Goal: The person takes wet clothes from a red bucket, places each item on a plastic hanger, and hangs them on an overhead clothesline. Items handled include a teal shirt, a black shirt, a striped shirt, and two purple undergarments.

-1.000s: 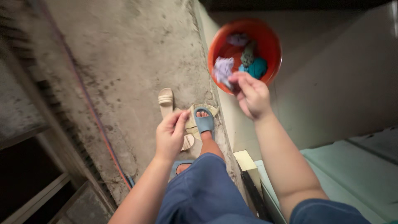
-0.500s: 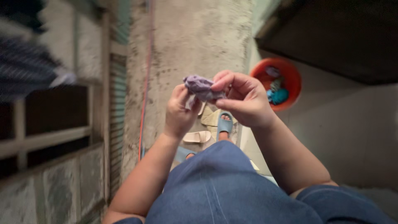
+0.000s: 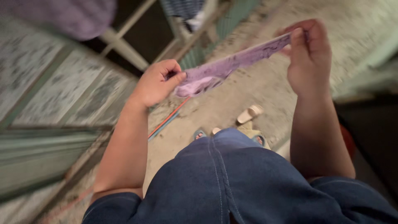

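Both my hands are raised in front of me with a small purple garment [image 3: 232, 68] stretched between them. My left hand [image 3: 159, 83] pinches its lower left end. My right hand [image 3: 309, 54] is closed on its upper right end, held higher. The cloth hangs taut and slanted above the concrete floor. Below it I see my dark blue shorts [image 3: 236, 182] and my feet in blue sandals [image 3: 199, 135].
A beige sandal [image 3: 250, 114] lies on the floor beyond my feet. A red cord [image 3: 168, 119] runs along the floor by a tiled wall [image 3: 54, 91] on the left. A purple cloth [image 3: 62, 16] and striped cloth [image 3: 182, 8] hang above a window frame.
The bunched purple garment has been pulled out lengthwise between my hands. My hands moved apart and up, and my view swung left, away from the red basin.
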